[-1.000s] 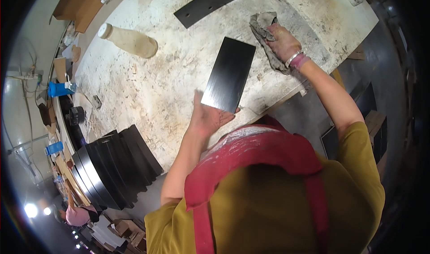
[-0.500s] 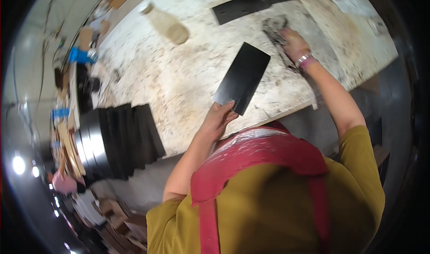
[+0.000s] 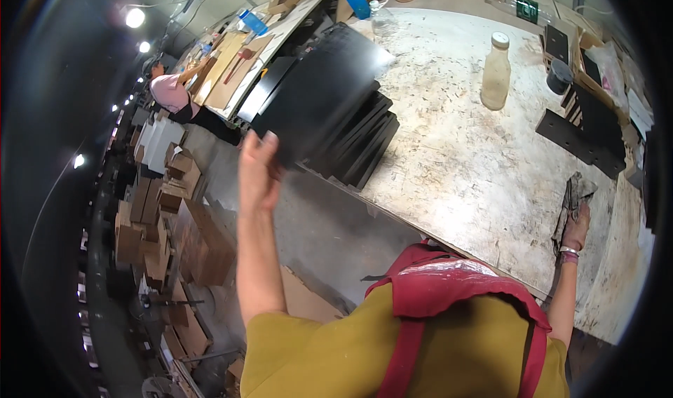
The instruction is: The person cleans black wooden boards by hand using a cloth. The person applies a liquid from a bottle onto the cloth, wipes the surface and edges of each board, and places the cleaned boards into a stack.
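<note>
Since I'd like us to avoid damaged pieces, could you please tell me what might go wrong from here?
The left hand grips the black panel near one end only, so the panel might tip or slip. Its surface overlaps the stack of black panels in this view, so contact could scratch a face. That stack is uneven and close to the table edge; a bump might shift it.

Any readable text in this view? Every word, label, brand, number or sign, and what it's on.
No text I can quote.
Clear plastic bottle lying at upper right: green label, pale marks too small to read reliably.
Black panel at the left hand: no lettering visible; blurred.
Cloth at the right hand: none visible.
Upright pale bottle: no label visible.
</note>
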Demonstrator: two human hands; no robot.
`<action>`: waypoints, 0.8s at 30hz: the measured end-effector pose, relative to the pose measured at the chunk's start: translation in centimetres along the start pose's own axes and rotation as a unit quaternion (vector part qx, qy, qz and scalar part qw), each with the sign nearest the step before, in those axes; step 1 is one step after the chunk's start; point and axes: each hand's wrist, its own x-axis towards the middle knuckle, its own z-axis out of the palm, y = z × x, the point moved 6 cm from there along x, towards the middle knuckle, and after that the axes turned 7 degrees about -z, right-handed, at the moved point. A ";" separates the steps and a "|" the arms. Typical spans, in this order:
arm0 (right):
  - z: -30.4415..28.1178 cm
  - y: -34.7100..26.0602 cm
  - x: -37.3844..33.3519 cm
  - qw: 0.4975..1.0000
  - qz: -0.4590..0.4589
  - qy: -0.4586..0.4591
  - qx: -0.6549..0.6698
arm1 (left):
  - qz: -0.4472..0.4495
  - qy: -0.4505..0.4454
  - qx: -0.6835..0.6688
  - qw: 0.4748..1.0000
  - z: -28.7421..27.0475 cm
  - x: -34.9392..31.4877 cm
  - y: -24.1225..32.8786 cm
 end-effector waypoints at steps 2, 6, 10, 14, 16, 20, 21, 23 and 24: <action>0.3 0.4 0.1 1.000 -0.005 0.009 0.011 | 0.017 0.033 -0.007 0.999 -4.5 3.6 1.9; 0.9 0.6 0.5 1.000 0.002 0.014 0.025 | 0.040 0.065 0.052 0.996 -12.3 12.3 3.8; 0.4 0.6 0.7 0.999 0.030 0.014 0.043 | 0.002 0.118 0.089 0.989 -15.6 18.9 2.4; 3.1 5.5 0.0 0.979 0.063 0.030 0.194 | -0.098 0.145 0.095 0.980 -18.3 22.2 0.4; 4.6 6.8 -0.1 0.933 0.092 0.051 0.344 | -0.154 0.130 0.184 0.962 -19.8 22.3 0.3; 5.8 7.4 -1.2 0.861 0.143 0.073 0.483 | -0.162 0.118 0.434 0.879 -18.6 20.8 0.9; 5.8 7.4 -1.4 0.871 0.130 0.079 0.467 | -0.161 0.118 0.436 0.878 -18.9 21.0 1.5; 5.3 7.1 -1.6 0.924 0.097 0.067 0.365 | 0.166 0.271 0.741 0.592 -16.5 19.8 7.7; 4.5 6.3 -1.6 0.958 0.078 0.057 0.272 | 0.198 0.243 0.686 0.657 -14.8 19.4 8.8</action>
